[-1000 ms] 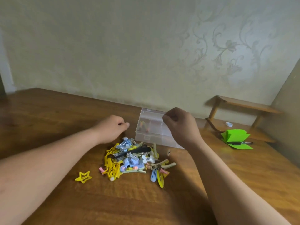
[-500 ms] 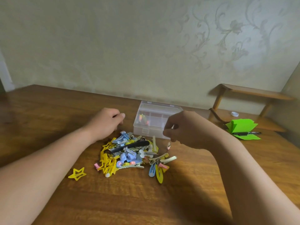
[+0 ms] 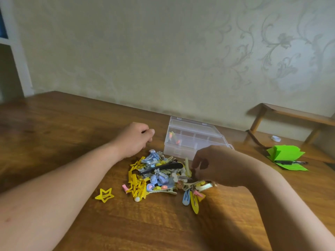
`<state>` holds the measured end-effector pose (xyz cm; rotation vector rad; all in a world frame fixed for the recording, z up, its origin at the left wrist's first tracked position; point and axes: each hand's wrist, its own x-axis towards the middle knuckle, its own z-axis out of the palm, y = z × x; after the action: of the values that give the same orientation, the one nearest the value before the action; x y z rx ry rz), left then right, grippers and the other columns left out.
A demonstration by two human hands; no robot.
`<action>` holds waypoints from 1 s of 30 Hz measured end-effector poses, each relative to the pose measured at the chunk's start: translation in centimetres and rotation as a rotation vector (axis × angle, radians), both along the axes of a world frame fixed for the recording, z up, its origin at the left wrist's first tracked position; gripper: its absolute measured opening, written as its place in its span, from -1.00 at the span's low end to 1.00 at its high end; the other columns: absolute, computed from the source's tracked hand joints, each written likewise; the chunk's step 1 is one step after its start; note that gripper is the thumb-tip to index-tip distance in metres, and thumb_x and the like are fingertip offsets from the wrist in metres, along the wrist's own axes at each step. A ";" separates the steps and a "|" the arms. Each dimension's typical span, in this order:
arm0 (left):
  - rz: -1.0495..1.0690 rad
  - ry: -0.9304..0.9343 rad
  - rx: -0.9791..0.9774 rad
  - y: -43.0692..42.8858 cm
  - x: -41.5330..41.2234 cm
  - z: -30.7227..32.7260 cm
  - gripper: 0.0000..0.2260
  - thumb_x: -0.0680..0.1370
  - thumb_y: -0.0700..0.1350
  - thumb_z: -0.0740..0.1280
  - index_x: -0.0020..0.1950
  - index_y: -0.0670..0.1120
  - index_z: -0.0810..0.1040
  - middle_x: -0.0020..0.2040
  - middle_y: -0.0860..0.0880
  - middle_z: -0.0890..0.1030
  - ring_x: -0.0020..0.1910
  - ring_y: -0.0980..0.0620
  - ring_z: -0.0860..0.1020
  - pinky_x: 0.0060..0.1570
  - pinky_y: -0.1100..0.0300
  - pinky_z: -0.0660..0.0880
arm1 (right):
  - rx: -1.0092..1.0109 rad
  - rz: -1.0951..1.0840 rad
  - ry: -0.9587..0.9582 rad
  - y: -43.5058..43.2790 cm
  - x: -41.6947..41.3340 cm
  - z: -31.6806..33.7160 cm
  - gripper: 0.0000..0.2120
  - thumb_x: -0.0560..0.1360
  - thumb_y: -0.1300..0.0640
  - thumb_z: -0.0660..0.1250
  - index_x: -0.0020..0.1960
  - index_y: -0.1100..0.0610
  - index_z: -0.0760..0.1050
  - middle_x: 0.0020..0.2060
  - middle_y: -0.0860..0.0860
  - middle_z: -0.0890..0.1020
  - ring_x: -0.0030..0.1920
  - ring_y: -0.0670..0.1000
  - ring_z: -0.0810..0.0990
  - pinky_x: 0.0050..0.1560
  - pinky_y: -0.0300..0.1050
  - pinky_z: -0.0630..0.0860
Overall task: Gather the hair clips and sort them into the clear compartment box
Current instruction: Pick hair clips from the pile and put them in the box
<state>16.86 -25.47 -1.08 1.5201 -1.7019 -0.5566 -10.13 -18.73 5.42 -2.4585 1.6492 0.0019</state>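
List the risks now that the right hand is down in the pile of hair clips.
1. The hair clips lie tangled, so whatever the right hand lifts may drag neighbours out and scatter them.
2. The yellow star clip lies apart from the pile and could be missed.
3. The clear box stands just behind the pile; a careless wrist swing might shove it.

Right hand (image 3: pixel 217 165) covers right edge of clip pile (image 3: pixel 157 176) and front corner of clear box (image 3: pixel 190 136); fingertips hidden, grip unclear. Box contents (orange-green bits, 1 compartment) too small to identify. Wooden shelf (image 3: pixel 293 114) cut by right edge.
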 end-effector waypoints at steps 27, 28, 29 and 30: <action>0.008 -0.024 -0.039 -0.6 -0.1 -0.5 -0.58 0.71 0.08 0.25 -0.11 -0.24 0.58 -0.18 -0.24 0.66 -0.19 -0.23 0.61 -0.26 0.07 0.38 | -0.022 -0.331 -0.406 -12.6 5.8 0.5 -0.84 0.55 0.12 0.52 0.00 0.22 0.75 -0.20 0.16 0.71 -0.34 0.03 0.51 -0.32 -0.18 0.44; 0.014 -0.029 -0.040 -0.6 -0.1 -0.4 -0.58 0.71 0.08 0.25 -0.12 -0.25 0.57 -0.20 -0.24 0.65 -0.22 -0.21 0.59 -0.28 0.07 0.36 | -0.070 -0.330 -0.437 -11.8 5.5 0.5 -0.85 0.57 0.10 0.50 0.00 0.19 0.74 -0.25 0.10 0.69 -0.37 0.01 0.50 -0.35 -0.20 0.42; 0.016 -0.030 -0.040 -0.5 -0.2 -0.3 -0.58 0.71 0.07 0.26 -0.13 -0.26 0.55 -0.23 -0.23 0.62 -0.28 -0.19 0.54 -0.29 0.07 0.33 | -0.127 -0.327 -0.464 -10.9 5.1 0.6 -0.85 0.59 0.07 0.46 -0.01 0.14 0.74 -0.26 0.05 0.69 -0.38 -0.01 0.51 -0.36 -0.21 0.41; 0.016 -0.032 -0.035 -0.4 -0.2 -0.2 -0.57 0.71 0.07 0.26 -0.15 -0.27 0.52 -0.28 -0.22 0.57 -0.33 -0.15 0.48 -0.31 0.07 0.29 | -0.180 -0.321 -0.502 -9.8 4.6 0.7 -0.85 0.61 0.04 0.44 -0.01 0.11 0.73 -0.25 0.03 0.70 -0.38 -0.02 0.52 -0.35 -0.20 0.42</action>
<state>16.67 -25.87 -1.29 1.5242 -1.7132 -0.4941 -5.51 -28.53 6.11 -2.0332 1.8287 -0.7679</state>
